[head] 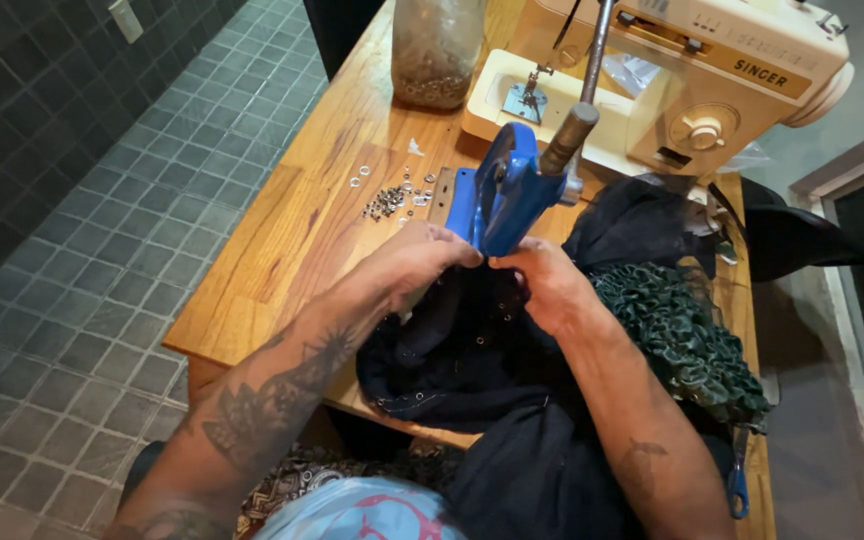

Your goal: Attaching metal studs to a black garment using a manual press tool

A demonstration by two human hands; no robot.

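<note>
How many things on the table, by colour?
Blue: 1, press
Cream: 1, sewing machine
Dark navy: 1, garment, under left hand and right hand
Green: 1, ruffled fabric
Clear: 1, jar
Silver: 1, eyelet pile
Total: 6

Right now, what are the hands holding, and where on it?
Both the left hand and right hand pinch the dark fabric at its upper edge, right under the blue press.
</note>
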